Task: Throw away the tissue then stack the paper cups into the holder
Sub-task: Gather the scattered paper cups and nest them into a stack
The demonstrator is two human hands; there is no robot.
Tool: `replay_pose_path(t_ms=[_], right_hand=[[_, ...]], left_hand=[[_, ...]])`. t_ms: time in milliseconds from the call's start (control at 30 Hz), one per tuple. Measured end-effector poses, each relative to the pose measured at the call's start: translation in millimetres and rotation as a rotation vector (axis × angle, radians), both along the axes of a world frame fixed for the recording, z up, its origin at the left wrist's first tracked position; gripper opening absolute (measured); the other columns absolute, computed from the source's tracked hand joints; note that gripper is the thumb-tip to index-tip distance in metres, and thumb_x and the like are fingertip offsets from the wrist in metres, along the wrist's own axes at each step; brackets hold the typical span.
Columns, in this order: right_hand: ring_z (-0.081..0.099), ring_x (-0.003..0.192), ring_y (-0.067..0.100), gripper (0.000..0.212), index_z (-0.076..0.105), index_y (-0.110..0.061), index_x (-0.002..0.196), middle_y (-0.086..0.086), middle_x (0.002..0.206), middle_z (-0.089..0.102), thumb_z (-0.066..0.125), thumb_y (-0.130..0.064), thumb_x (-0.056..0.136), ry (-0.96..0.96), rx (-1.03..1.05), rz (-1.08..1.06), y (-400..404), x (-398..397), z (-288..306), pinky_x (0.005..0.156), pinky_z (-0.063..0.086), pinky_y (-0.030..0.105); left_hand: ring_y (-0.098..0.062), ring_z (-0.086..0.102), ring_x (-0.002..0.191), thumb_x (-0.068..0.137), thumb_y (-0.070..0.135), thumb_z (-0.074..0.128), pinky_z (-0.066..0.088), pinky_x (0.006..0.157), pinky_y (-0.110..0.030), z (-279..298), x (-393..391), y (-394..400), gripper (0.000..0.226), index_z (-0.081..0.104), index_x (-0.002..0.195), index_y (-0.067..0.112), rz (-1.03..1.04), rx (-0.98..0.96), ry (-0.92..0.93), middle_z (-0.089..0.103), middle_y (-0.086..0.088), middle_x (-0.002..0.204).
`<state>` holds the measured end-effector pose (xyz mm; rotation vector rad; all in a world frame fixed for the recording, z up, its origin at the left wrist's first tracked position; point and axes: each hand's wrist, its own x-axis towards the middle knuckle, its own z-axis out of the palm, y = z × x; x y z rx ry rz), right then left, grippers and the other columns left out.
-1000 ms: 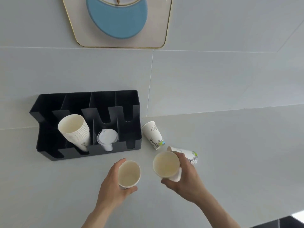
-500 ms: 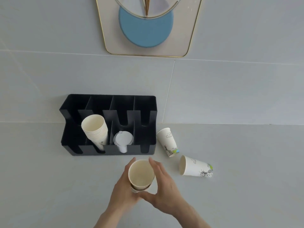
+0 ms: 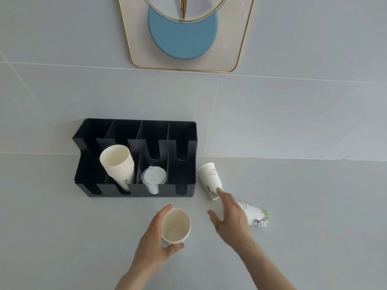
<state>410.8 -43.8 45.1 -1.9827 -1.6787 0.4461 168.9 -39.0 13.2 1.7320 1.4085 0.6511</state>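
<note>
My left hand (image 3: 156, 243) grips the nested paper cups (image 3: 175, 226), mouth facing up towards me. My right hand (image 3: 231, 218) is open with fingers spread, hovering between two loose cups on the counter. One printed paper cup (image 3: 209, 176) lies just right of the black holder (image 3: 184, 185), and my fingertip is at its base. A second printed cup (image 3: 256, 215) lies on its side, partly hidden behind my right hand. In the holder's second slot leans a stack of paper cups (image 3: 117, 164). No tissue is in view.
A stack of clear plastic lids (image 3: 154, 177) sits in the holder's third slot. The holder stands against the tiled wall on the grey counter (image 3: 314, 206). A framed blue and cream wall piece (image 3: 184, 32) hangs above.
The right-hand cup was nested into the left-hand cup. My right hand then let go and moved right towards the loose cups. The camera view shifted left, so the holder appears further right.
</note>
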Motion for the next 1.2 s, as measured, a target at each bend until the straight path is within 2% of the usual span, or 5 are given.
replay_pose_path(t_ms=[200,400,633,767,1200], right_hand=[[0.032,0.146,0.025,0.099,0.014,-0.009,0.158,0.004,0.16,0.03,0.072,-0.011,0.078,-0.335,-0.346,0.091,7,60,-27,0.117,0.029,0.029],[0.055,0.119,0.027,0.096,0.031,-0.012,0.155,0.003,0.129,0.056,0.08,-0.028,0.074,-0.564,-0.287,0.143,-1,58,-51,0.098,0.046,0.035],[0.063,0.101,0.015,0.085,0.051,-0.02,0.139,-0.007,0.12,0.061,0.081,-0.051,0.065,0.202,0.061,0.005,3,16,31,0.081,0.054,0.03],[0.067,0.113,0.013,0.066,0.055,-0.024,0.134,-0.01,0.119,0.069,0.088,-0.021,0.077,0.804,0.096,0.094,2,-8,75,0.091,0.056,0.026],[0.047,0.134,0.006,0.097,0.032,-0.023,0.155,-0.014,0.151,0.044,0.073,-0.065,0.077,0.272,-0.045,0.383,-12,-53,12,0.109,0.044,0.03]], left_hand=[[-0.001,0.046,0.128,0.066,0.038,0.09,0.045,0.101,-0.03,0,1,-2,0.103,0.025,0.144,0.052,0.004,-0.02,0.026,0.041,0.029,0.145],[-0.001,0.046,0.126,0.066,0.037,0.091,0.045,0.102,-0.03,3,2,-3,0.104,0.024,0.144,0.053,0.014,-0.025,0.04,0.042,0.03,0.144],[-0.002,0.047,0.125,0.066,0.038,0.091,0.045,0.102,-0.031,1,3,-3,0.104,0.023,0.143,0.056,0.02,-0.026,0.043,0.041,0.032,0.143],[-0.003,0.05,0.121,0.065,0.038,0.091,0.046,0.098,-0.029,2,4,-3,0.102,0.023,0.138,0.061,0.017,-0.025,0.039,0.044,0.032,0.139],[0.003,0.062,0.102,0.056,0.047,0.085,0.052,0.082,-0.022,7,6,-6,0.119,0.002,0.14,0.067,0.076,-0.068,-0.022,0.057,0.035,0.119]])
